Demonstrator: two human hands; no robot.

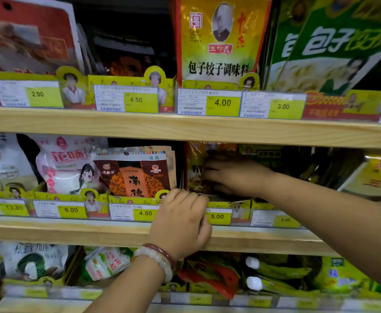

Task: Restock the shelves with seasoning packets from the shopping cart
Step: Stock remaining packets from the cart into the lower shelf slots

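The yellow seasoning packet stands tall in the middle shelf slot, just above the 5.00 price tag. The right hand is right on it, fingers curled around its front. The left hand sits below, fingers bent over the tray edge
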